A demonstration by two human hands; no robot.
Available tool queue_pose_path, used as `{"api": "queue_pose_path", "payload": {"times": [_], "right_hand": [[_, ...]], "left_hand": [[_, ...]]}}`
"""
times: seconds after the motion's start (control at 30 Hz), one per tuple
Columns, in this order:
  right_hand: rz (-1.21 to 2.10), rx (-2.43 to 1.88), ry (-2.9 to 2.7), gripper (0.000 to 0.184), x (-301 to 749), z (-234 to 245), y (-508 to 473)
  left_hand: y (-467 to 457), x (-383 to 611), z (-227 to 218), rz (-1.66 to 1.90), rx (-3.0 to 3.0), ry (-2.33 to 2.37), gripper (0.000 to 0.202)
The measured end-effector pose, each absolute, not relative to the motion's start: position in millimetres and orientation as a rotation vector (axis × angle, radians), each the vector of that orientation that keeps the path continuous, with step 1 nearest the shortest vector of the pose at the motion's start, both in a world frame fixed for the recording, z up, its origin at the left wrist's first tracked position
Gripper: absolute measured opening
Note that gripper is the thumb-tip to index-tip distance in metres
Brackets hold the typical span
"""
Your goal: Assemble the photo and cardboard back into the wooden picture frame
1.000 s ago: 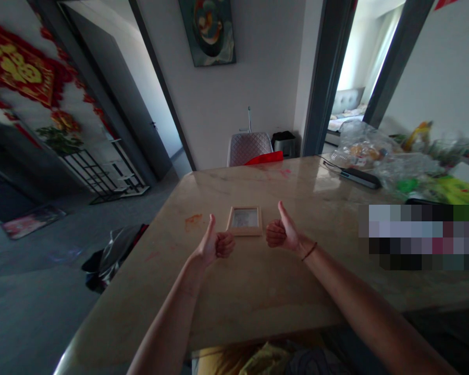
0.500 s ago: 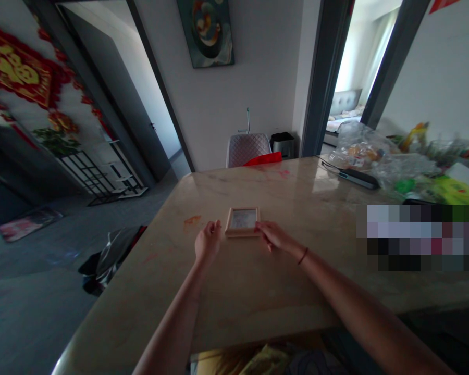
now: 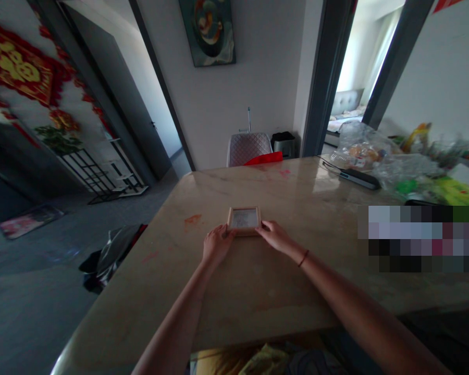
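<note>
A small picture frame [image 3: 244,233] with a light wooden border and a greyish centre lies on the marble-patterned table [image 3: 258,281]. My left hand [image 3: 216,243] is closed on its near left corner, the thumb along the front edge. On the opposite side, my right hand [image 3: 275,235] pinches the near right corner between thumb and fingers. A dark band circles my right wrist. What the centre of the frame pictures is too dim to make out.
At the right lie a dark elongated device [image 3: 359,178] with a cable, clear plastic bags [image 3: 404,169] and a yellow-green packet [image 3: 459,186]. A quilted chair [image 3: 248,146] with a red item [image 3: 266,158] stands beyond the far edge. A dark bag [image 3: 115,255] sits on the floor at left.
My left hand has moved right and taken hold of the frame's left corner; it was apart from it before. My right hand stays at the right corner, its fingers slightly shifted.
</note>
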State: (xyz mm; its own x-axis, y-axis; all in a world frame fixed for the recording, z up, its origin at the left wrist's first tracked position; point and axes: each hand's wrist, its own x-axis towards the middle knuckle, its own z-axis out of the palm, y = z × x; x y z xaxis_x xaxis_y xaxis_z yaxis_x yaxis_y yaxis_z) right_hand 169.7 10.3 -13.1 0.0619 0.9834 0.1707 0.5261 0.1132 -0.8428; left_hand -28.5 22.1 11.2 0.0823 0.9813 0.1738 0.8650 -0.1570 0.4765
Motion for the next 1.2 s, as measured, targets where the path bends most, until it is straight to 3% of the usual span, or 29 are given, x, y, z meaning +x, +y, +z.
{"api": "queue_pose_path", "payload": {"times": [0.23, 0.4, 0.6, 0.77, 1.0, 1.2], "right_hand": [[1.194, -1.409, -1.279, 0.027, 168.2, 4.4, 6.0], [1.372, -1.367, -0.879, 0.03, 163.0, 9.6, 4.5], [1.437, -1.271, -0.745, 0.026, 163.3, 4.2, 5.3], [1.436, -1.25, -0.725, 0.024, 164.7, 5.9, 4.3], [1.386, -1.259, -0.73, 0.036, 162.5, 8.6, 3.0], [1.414, -1.159, -0.712, 0.025, 163.6, 9.3, 3.2]], "left_hand": [[17.1, -27.5, 20.7, 0.732, 1.885, 1.921, 0.043], [28.4, -33.1, 8.6, 0.969, 1.664, 1.756, 0.037], [33.1, -32.1, 4.8, 1.122, 0.984, 1.38, 0.017], [30.8, -32.3, 9.8, 1.153, 0.784, 1.239, 0.008], [33.2, -35.1, 9.5, 1.133, 0.748, 1.168, 0.009], [33.0, -35.4, 11.2, 1.119, 0.711, 1.152, 0.017]]}}
